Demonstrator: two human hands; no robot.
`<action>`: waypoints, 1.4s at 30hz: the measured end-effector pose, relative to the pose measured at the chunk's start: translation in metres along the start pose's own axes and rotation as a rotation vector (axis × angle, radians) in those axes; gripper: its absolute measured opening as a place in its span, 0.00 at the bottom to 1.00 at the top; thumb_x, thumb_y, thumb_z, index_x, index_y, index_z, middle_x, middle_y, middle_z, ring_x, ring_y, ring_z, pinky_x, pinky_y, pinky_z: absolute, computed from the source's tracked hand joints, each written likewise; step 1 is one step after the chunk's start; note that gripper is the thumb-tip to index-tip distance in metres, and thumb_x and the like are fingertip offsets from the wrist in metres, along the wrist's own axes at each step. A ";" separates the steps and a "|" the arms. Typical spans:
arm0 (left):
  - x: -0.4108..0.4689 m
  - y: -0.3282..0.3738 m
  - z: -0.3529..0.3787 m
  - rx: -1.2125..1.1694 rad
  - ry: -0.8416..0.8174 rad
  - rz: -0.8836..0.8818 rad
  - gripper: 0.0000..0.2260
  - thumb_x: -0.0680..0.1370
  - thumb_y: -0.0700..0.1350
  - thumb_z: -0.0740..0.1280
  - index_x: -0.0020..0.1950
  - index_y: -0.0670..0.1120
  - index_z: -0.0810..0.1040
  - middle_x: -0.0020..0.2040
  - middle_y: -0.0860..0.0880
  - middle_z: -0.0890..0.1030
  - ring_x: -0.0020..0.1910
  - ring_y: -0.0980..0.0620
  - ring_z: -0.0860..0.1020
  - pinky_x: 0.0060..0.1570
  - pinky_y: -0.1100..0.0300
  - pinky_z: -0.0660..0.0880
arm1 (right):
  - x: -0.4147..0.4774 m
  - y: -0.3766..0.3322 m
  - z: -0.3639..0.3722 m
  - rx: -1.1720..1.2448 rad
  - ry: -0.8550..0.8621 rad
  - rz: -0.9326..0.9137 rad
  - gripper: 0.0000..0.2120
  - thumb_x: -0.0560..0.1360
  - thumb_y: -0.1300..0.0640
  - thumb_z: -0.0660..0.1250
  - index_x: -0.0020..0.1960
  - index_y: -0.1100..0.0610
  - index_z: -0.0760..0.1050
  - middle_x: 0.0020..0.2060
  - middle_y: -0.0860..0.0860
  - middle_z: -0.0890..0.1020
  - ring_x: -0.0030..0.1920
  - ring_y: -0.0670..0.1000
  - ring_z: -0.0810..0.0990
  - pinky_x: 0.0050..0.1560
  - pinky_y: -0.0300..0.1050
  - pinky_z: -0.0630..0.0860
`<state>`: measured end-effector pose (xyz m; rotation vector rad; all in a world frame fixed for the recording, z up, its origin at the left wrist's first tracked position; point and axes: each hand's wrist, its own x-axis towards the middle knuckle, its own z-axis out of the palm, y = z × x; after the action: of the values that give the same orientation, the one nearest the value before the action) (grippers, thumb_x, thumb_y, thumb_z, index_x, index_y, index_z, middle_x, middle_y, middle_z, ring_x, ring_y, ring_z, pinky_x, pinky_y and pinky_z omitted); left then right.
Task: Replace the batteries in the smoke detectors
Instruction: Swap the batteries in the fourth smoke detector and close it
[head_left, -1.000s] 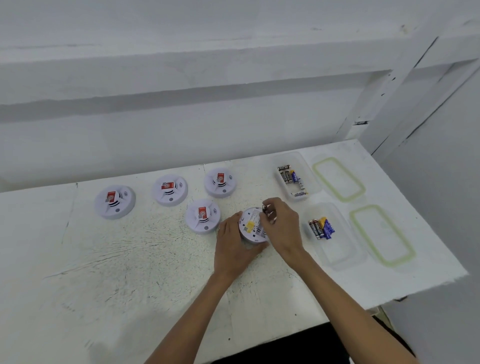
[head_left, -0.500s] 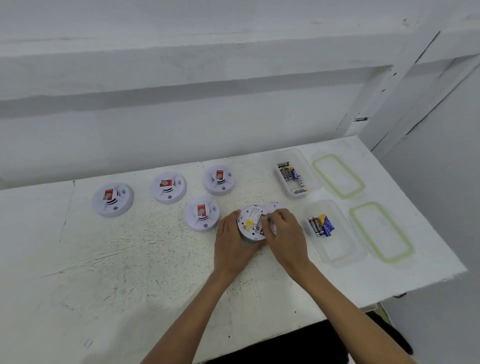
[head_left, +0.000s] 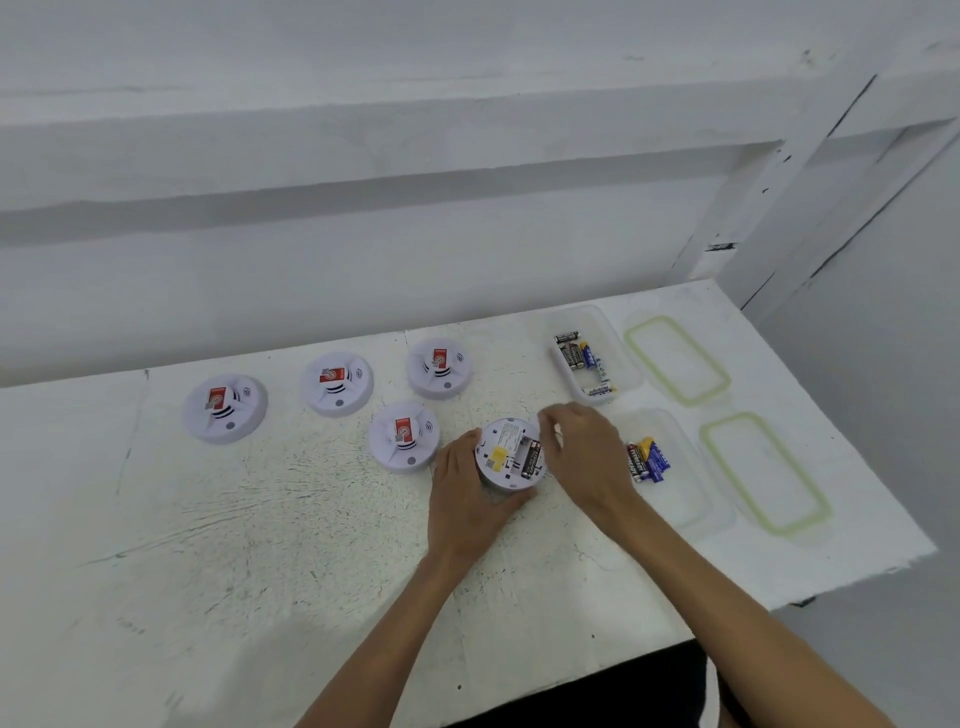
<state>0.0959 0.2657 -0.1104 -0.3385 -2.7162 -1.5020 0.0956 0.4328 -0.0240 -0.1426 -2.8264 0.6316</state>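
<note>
On the white table (head_left: 260, 545), the left hand (head_left: 467, 493) grips the upturned smoke detector (head_left: 501, 452) at centre, one battery (head_left: 531, 460) exposed. The right hand (head_left: 587, 452) curls at the detector's right edge; I cannot tell what it holds. Likely risk: the unsecured battery pops out or sits reversed. To the right, the far container (head_left: 618, 353) and near container (head_left: 680, 504) each hold loose cells (head_left: 647, 460).

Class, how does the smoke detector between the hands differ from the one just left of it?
The held detector lies back up, showing a yellow label and an open battery bay; the neighbouring detector lies face up with a red sticker. The left hand grips the held detector; the neighbouring detector is untouched. Both are round and white.
</note>
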 end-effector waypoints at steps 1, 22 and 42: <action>0.001 0.000 0.000 0.000 -0.010 -0.011 0.35 0.68 0.71 0.75 0.67 0.52 0.73 0.57 0.58 0.76 0.58 0.54 0.75 0.60 0.52 0.74 | 0.011 0.002 -0.004 0.055 0.034 0.019 0.11 0.82 0.55 0.60 0.51 0.58 0.81 0.43 0.51 0.82 0.41 0.50 0.79 0.43 0.51 0.79; 0.000 -0.002 -0.002 0.044 -0.010 -0.035 0.44 0.66 0.70 0.76 0.74 0.48 0.69 0.67 0.55 0.75 0.66 0.54 0.71 0.69 0.49 0.70 | 0.147 0.086 0.011 -0.320 -0.441 0.067 0.25 0.78 0.63 0.63 0.74 0.57 0.66 0.66 0.56 0.71 0.66 0.60 0.68 0.57 0.55 0.75; -0.002 0.003 -0.003 0.027 0.029 0.005 0.41 0.67 0.67 0.77 0.73 0.49 0.69 0.65 0.58 0.73 0.65 0.60 0.69 0.71 0.51 0.68 | 0.136 0.082 -0.014 0.008 -0.279 0.240 0.07 0.69 0.68 0.73 0.46 0.61 0.82 0.46 0.56 0.82 0.43 0.54 0.79 0.40 0.42 0.75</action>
<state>0.0977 0.2639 -0.1067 -0.3198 -2.7082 -1.4563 -0.0291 0.5324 -0.0185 -0.4285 -3.1023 0.7665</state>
